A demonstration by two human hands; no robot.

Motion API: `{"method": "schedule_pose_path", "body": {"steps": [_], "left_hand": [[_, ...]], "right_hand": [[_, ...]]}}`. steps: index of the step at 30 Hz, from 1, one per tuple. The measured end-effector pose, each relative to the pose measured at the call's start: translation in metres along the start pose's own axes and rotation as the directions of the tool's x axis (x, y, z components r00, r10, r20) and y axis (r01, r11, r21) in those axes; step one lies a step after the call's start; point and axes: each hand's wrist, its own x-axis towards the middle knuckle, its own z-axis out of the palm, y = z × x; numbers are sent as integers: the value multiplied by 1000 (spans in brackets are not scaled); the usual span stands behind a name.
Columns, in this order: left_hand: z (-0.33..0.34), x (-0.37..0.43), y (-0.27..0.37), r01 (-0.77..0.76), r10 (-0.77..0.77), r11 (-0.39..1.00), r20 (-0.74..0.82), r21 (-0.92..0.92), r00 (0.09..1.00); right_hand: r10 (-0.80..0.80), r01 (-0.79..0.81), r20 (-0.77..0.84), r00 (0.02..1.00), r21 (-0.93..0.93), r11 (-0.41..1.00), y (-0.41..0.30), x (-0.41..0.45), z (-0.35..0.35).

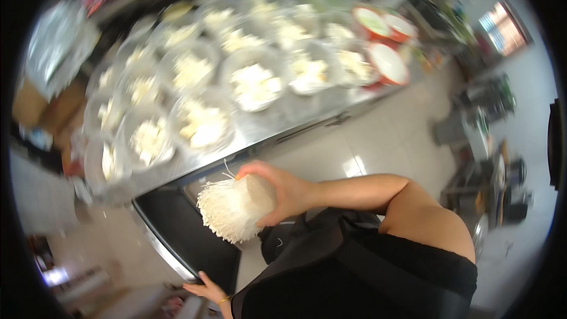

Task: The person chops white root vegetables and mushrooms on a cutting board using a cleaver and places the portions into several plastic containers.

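My right hand [288, 192] grips a thick bundle of enoki mushrooms [230, 212] around its pale base, in front of the steel counter. The fine white stems and caps fan out to the left, and a few loose strands stick up. Lower down, my left hand [206, 290] has its fingers spread at the edge of a black panel with a metal rim [190, 230], which looks like an open door under the counter. Whether that hand touches the rim I cannot tell. Several clear plastic bowls [252, 79] holding pale, cut food stand on the steel counter [266, 124].
Red-and-white bowls [389, 64] stand at the counter's right end. A plastic bag [57, 48] lies at the far left above cardboard [31, 104]. Tiled floor [381, 137] runs to the right, with a grey bin [449, 132] and shelving near the wall. Much of the view is motion-blurred.
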Motion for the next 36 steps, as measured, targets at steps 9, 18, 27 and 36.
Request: {"method": "schedule_pose_path", "body": {"steps": [9, 18, 27, 36], "left_hand": [[-71, -222, 462, -557, 988, 50, 124, -829, -95], [49, -441, 622, 459, 785, 614, 434, -642, -443], [167, -509, 718, 731, 787, 601, 401, -322, -470], [237, -524, 783, 928, 961, 276, 77, -250, -265]], "right_hand": [[43, -43, -9, 999, -408, 912, -108, -158, -231], [333, -321, 15, 943, -234, 918, -110, -271, -468], [573, -577, 114, 812, 2, 817, -39, -247, -625], [673, -704, -234, 702, -88, 704, 31, -209, -816]]}}
